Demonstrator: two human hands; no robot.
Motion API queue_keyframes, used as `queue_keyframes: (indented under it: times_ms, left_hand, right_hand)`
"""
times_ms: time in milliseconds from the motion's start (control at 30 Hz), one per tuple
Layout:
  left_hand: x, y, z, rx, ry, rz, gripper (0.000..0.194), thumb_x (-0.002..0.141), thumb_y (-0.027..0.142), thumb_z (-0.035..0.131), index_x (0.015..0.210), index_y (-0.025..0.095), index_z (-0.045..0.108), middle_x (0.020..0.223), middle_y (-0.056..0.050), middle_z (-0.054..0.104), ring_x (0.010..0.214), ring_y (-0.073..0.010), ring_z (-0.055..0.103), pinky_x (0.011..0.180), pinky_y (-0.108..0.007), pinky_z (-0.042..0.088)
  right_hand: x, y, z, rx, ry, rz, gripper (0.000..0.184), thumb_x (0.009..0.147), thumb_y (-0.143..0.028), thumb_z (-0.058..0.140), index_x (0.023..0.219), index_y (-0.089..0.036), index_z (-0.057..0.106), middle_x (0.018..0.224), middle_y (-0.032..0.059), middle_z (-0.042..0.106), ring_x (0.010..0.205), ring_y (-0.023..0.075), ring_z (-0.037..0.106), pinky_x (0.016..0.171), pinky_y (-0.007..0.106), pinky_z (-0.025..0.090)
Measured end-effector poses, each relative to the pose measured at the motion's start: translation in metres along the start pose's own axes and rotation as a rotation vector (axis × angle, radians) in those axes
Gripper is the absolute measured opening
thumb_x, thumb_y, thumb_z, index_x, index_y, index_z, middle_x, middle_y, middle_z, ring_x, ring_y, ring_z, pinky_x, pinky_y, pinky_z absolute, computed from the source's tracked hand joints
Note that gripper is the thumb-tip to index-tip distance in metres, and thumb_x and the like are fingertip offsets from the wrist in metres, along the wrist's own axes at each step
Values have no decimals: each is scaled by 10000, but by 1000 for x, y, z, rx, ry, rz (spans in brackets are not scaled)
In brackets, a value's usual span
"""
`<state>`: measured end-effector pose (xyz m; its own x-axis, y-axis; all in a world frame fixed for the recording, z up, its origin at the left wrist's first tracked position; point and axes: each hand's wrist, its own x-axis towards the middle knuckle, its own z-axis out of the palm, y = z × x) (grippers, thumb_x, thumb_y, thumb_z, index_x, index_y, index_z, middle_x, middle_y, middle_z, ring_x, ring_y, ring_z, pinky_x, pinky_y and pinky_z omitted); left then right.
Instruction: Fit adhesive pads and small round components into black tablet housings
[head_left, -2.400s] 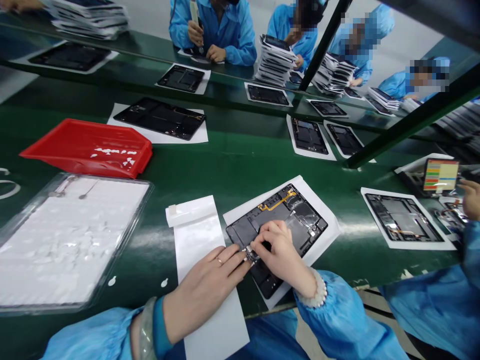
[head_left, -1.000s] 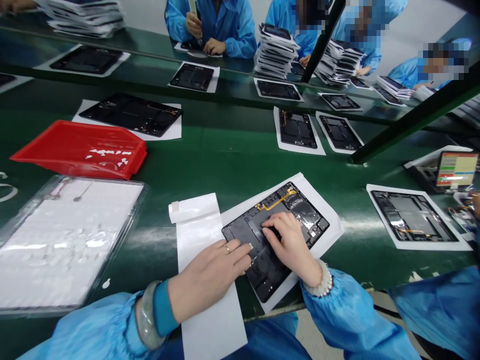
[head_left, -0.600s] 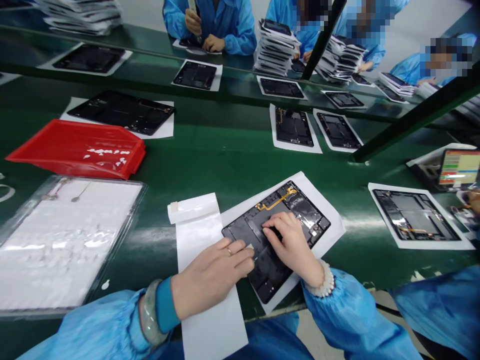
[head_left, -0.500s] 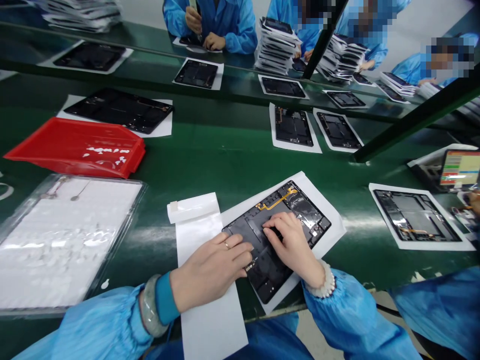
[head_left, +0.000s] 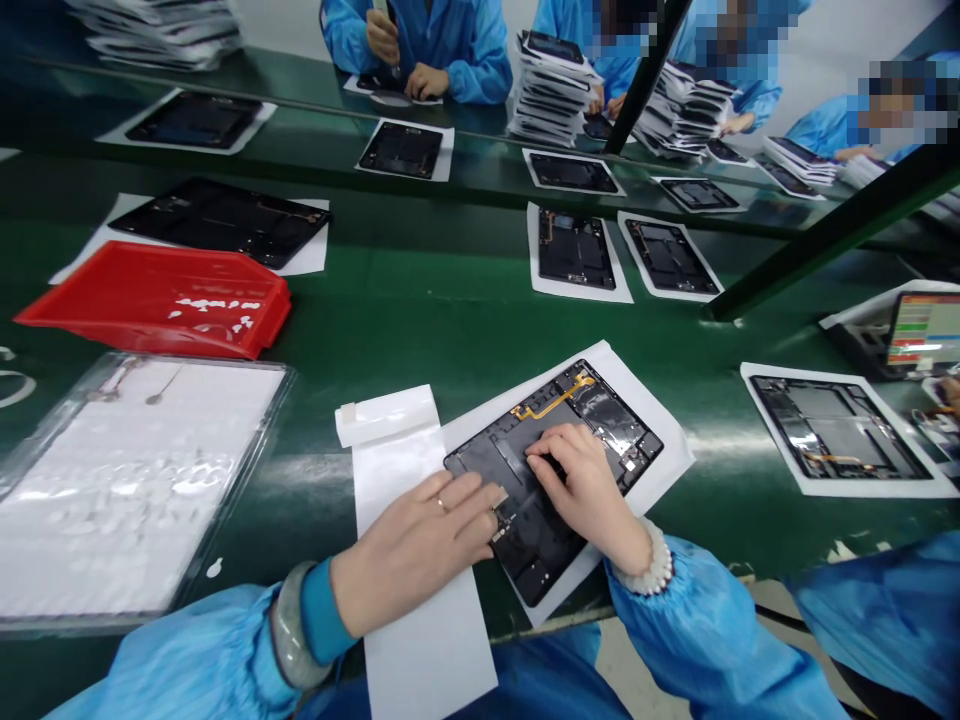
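Observation:
An opened tablet housing (head_left: 525, 470), black with an orange flex cable (head_left: 555, 402) along its upper edge, lies tilted on a white sheet (head_left: 667, 462). My left hand (head_left: 424, 535) reaches over the housing's left edge, fingers stretched out and close together. A small beige piece (head_left: 501, 496) shows at its fingertips; whether it is held I cannot tell. Over the middle of the housing, my right hand (head_left: 577, 475) is closed, thumb and fingers pinched. What lies in that pinch is hidden. Under my left forearm runs a long white paper strip (head_left: 431, 650), its far end folded over.
A red bin (head_left: 187, 290) with small white pieces and a clear-edged white sheet (head_left: 142, 480) lie left. More tablet housings sit on papers, including one at right (head_left: 847, 430). A slanted green post (head_left: 825, 240) rises at right. Co-workers in blue sit opposite, beside stacks (head_left: 555, 95).
My left hand has shifted slightly, and the beige piece now shows at its fingertips. My right hand stays put. Housings just beyond moved slightly left; those on the farther strip moved slightly right.

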<state>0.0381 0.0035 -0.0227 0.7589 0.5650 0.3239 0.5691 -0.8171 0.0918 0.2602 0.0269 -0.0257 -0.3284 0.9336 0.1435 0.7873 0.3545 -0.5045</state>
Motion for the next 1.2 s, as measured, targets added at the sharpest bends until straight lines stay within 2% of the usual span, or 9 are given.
queue_keyframes:
  times_ms: [233,367,467,567,733,900,1033,1133,1200]
  left_hand:
    - [-7,12,3,56,-79,-62,352,761,402,736,931,136,579,1245,-109,607,1117,-268,546,887,-370,421]
    - [-31,3,-32,120,-76,-239,271,782,339,718,911,145,580,1296,-143,563,1178,-290,513,949,-407,407]
    - [-59,-38,-80,23,-217,-448,72,864,238,602,924,200,613,1096,-41,669,1017,-214,606,894,-346,450]
    - [-93,-99,-123,65,-299,-874,187,917,183,471,920,213,655,997,-20,686,960,-176,626,887,-287,453]
    - [-128,-168,-122,178,-246,-1194,184,928,248,501,901,135,643,980,-76,658,904,-205,633,815,-378,506]
    - [-125,-182,-90,161,-183,-1247,249,917,358,553,1041,146,598,1038,-60,623,906,-182,615,798,-383,526]
    - [-116,-184,-96,158,-72,-1198,233,907,331,571,1042,142,592,1040,-61,613,909,-187,607,804,-393,516]
    - [-104,-158,-110,172,88,-1085,177,943,264,487,924,128,598,941,-64,613,902,-184,579,850,-379,473]
    - [-93,-123,-116,173,201,-958,232,972,240,396,881,141,585,915,-65,604,911,-173,545,877,-339,438]
  right_hand:
    - [1,3,1,-22,-1,-10,153,924,-260,483,887,-212,624,930,60,611,889,212,527,809,367,383]
    - [-2,13,4,-8,11,-80,204,928,-316,462,878,-218,634,924,71,627,889,220,554,809,374,411]
    - [-1,28,10,-14,52,-146,246,912,-386,474,853,-227,652,898,70,649,874,231,582,804,381,428]
    - [2,42,17,-34,96,-191,308,891,-470,479,824,-236,667,875,66,671,839,237,611,772,379,449]
    - [4,50,20,-62,93,-198,398,877,-554,450,796,-243,685,876,64,691,827,235,635,751,371,479]
    - [9,45,17,-30,36,-160,430,846,-605,466,762,-247,690,854,76,697,817,249,641,736,385,501]
    - [19,22,-3,61,11,-148,417,819,-611,505,747,-245,690,854,97,693,836,274,630,772,414,500]
    - [28,-24,-18,264,-66,-45,402,805,-603,538,773,-234,695,891,101,690,882,270,624,803,387,497]
    - [32,-66,-19,501,-310,77,399,809,-583,558,832,-213,706,902,97,688,849,242,625,765,348,504]
